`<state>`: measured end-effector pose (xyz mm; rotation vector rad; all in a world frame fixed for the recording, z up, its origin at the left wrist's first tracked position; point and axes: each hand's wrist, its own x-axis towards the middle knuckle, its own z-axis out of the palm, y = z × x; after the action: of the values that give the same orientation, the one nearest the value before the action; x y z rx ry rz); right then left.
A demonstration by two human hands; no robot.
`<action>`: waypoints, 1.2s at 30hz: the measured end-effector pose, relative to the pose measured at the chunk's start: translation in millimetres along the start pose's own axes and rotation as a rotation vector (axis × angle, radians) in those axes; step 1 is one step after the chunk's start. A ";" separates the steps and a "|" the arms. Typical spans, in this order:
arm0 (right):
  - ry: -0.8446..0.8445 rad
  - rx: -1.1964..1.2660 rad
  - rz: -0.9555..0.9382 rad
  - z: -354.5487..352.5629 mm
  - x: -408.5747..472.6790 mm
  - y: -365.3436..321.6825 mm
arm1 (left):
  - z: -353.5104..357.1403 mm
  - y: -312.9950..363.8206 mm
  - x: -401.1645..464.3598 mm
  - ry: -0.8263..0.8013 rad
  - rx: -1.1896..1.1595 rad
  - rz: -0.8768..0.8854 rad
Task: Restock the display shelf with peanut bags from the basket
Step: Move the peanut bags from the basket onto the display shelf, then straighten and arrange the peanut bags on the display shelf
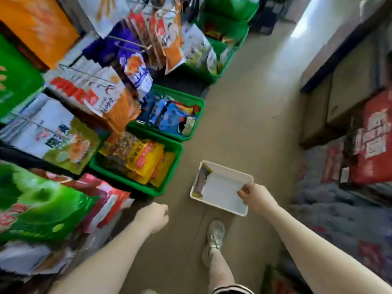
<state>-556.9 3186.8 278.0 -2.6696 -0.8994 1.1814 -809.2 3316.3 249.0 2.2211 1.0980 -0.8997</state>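
My right hand grips the near right rim of a white plastic basket, held above the floor. One dark peanut bag with yellow edges leans against the basket's left wall. The remainder of the basket shows only its white bottom. My left hand hangs in a loose fist, holding nothing, beside the display shelf on the left, where snack bags hang on hooks. A green bin on the floor holds yellow and clear peanut bags.
More green bins of snacks line the foot of the shelf toward the back. Cardboard boxes and red cartons stack on the right. A beige floor aisle runs between them. My foot in a white shoe stands below the basket.
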 end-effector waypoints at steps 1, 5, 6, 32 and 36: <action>-0.036 -0.001 -0.007 3.0 7.2 -0.8 | -1.2 5.5 7.9 0.005 -0.061 -0.018; -0.170 -0.017 0.004 48.3 112.8 16.2 | 18.2 32.2 116.8 0.013 -0.271 -0.059; -0.201 0.003 0.011 66.8 137.5 17.6 | 27.3 33.6 143.2 0.014 -0.309 -0.066; 0.054 0.468 0.300 381.5 431.4 44.3 | 222.9 -20.1 451.4 -0.030 -0.516 0.026; 0.004 0.513 0.461 360.5 436.3 60.3 | 216.5 -14.3 451.1 -0.052 -0.324 -0.035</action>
<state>-549.8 3321.3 -275.0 -2.4897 0.0499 1.2634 -688.3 3400.3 -229.4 1.9097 1.1707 -0.7305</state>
